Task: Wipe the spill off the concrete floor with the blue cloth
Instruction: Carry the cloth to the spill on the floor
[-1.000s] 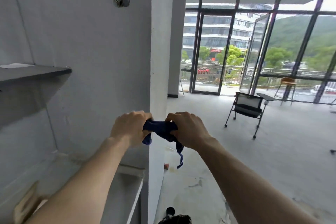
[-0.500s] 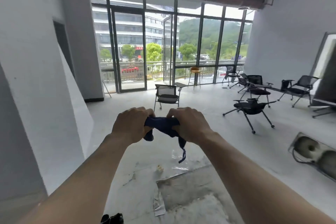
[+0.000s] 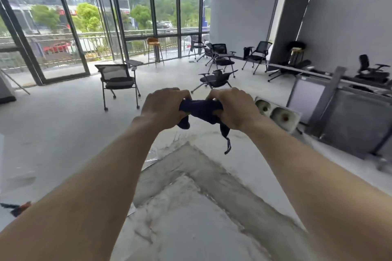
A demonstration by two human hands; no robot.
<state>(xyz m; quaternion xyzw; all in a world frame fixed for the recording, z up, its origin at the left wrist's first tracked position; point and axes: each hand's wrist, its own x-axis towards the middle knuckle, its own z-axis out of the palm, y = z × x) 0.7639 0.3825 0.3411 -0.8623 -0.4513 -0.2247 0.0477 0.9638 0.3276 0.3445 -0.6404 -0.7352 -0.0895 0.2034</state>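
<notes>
The concrete floor (image 3: pixel 53 133) fills most of the view, pale grey and running back to a wall of tall glass panels (image 3: pixel 163 6), beyond which trees and a building show only softly. Directly below the arms lies a darker, wet-looking angular band (image 3: pixel 222 178) on the floor, its point toward the hands; whether this is the spill or a patch in the concrete cannot be told, and its lower reach is cut off by the frame edge and covered in part by the forearms. Along the right side stand grey metal-framed panels (image 3: pixel 350 116), cut off at the right edge, with a pale box bearing two round openings (image 3: pixel 275 113) lying on the floor just beside them; what the box is cannot be made out. A black mesh chair (image 3: pixel 117 80) stands to the left of centre, well apart from a cluster of black office chairs (image 3: pixel 216 79) farther back, and an orange-seated stool (image 3: pixel 153 42) stands near the glass. Both bare forearms reach forward from the lower corners. The left hand (image 3: pixel 164 110) and right hand (image 3: pixel 235 110) are closed in fists on opposite ends of the blue cloth (image 3: pixel 201 109), which is bunched into a dark roll held in the air between them, above the floor and not touching it. The fingers curl under and are hidden from view. A thin strip of the cloth hangs loose below the right hand. A small dark and red object (image 3: pixel 18 207) at the left edge is too blurred to identify.
</notes>
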